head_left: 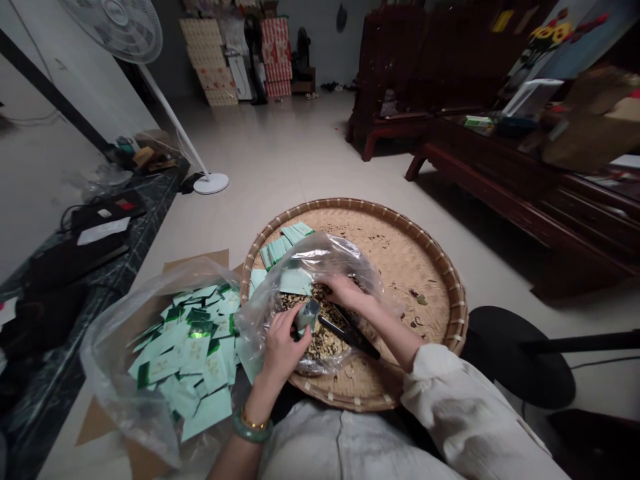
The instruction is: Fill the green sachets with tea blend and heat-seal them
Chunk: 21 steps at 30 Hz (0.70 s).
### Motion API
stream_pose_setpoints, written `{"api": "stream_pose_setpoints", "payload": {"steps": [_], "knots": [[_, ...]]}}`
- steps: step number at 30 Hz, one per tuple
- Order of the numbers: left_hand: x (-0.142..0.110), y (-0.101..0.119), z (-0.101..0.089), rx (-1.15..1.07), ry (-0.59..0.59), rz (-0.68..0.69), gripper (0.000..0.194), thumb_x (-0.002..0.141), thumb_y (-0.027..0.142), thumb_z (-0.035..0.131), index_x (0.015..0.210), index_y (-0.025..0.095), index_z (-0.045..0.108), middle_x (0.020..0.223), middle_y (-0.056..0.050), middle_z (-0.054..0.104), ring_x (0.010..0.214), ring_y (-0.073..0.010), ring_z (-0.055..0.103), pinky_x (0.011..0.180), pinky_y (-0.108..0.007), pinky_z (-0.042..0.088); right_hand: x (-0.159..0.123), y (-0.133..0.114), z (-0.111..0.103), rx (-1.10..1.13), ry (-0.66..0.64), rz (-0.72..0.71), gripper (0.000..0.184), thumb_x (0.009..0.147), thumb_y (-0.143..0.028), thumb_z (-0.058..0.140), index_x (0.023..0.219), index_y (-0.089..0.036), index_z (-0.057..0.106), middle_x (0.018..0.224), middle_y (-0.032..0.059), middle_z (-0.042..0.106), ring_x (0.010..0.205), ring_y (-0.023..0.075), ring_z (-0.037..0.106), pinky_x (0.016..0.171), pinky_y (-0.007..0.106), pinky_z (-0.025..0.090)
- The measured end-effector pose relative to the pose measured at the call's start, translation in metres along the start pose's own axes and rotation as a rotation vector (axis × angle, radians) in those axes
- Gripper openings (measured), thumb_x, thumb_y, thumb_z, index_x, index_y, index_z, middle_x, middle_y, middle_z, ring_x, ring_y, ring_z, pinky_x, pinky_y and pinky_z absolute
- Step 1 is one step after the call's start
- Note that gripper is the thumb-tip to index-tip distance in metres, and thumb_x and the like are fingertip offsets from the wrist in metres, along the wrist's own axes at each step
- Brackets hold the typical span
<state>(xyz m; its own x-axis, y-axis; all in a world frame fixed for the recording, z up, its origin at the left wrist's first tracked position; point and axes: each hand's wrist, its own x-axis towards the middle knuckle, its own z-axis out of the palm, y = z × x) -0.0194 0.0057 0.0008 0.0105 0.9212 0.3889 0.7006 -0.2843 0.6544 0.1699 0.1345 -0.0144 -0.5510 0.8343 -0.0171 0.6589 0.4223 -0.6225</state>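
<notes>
A round woven bamboo tray (425, 280) lies on the floor in front of me and holds a clear plastic bag (325, 253). Inside the bag is a heap of dried tea leaves (315, 330). My left hand (283, 343) pinches a small foil-lined sachet (307, 315) above the leaves. My right hand (345, 291) reaches into the bag just beyond it, over a black tool (353, 338) whose tip is hidden. A stack of pale green sachets (285, 240) lies on the tray. Many more fill a second plastic bag (190, 347) to the left.
A dark marble-topped bench (85, 287) with black items runs along the left. A white standing fan (190, 147) is beyond it. Dark wooden furniture (475, 153) stands to the right, a round black stand base (520, 357) is near my right arm, and stacked boxes (235, 60) are at the back.
</notes>
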Motion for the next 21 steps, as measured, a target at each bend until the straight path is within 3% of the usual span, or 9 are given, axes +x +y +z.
{"api": "stream_pose_setpoints", "payload": {"steps": [8, 14, 18, 21], "knots": [[0.000, -0.004, 0.003, -0.042, 0.025, -0.033, 0.040, 0.077, 0.014, 0.059, 0.117, 0.019, 0.059, 0.106, -0.010, 0.067, 0.093, -0.0211, 0.064, 0.064, -0.028, 0.059, -0.005, -0.006, -0.002, 0.256, 0.114, 0.061, 0.038, 0.072, -0.011, 0.066, 0.109, -0.018, 0.068, 0.119, 0.0070, 0.066, 0.107, 0.0213, 0.061, 0.094, 0.036, 0.047], [0.002, -0.003, 0.007, -0.039, 0.042, -0.038, 0.041, 0.075, 0.014, 0.060, 0.116, 0.020, 0.060, 0.106, -0.009, 0.068, 0.094, -0.0216, 0.064, 0.064, -0.029, 0.059, -0.024, -0.022, -0.006, 1.024, 0.132, 0.380, 0.041, 0.063, -0.021, 0.075, 0.102, -0.017, 0.068, 0.091, 0.0032, 0.071, 0.076, 0.0150, 0.065, 0.078, 0.032, 0.054], [0.003, -0.003, 0.008, -0.006, 0.047, -0.027, 0.040, 0.076, 0.014, 0.060, 0.116, 0.020, 0.060, 0.106, -0.009, 0.068, 0.093, -0.0222, 0.064, 0.066, -0.031, 0.059, -0.040, -0.029, -0.013, 1.299, 0.108, 0.451, 0.044, 0.057, -0.019, 0.079, 0.099, -0.019, 0.067, 0.081, -0.0012, 0.067, 0.067, 0.0101, 0.062, 0.073, 0.027, 0.053], [0.003, -0.004, 0.009, 0.032, 0.034, 0.000, 0.041, 0.077, 0.015, 0.061, 0.117, 0.020, 0.058, 0.107, -0.009, 0.068, 0.095, -0.0229, 0.064, 0.073, -0.035, 0.058, -0.052, -0.037, -0.021, 1.313, 0.093, 0.445, 0.046, 0.057, -0.017, 0.078, 0.102, -0.020, 0.066, 0.078, -0.0027, 0.065, 0.065, 0.0090, 0.060, 0.070, 0.025, 0.051]]}}
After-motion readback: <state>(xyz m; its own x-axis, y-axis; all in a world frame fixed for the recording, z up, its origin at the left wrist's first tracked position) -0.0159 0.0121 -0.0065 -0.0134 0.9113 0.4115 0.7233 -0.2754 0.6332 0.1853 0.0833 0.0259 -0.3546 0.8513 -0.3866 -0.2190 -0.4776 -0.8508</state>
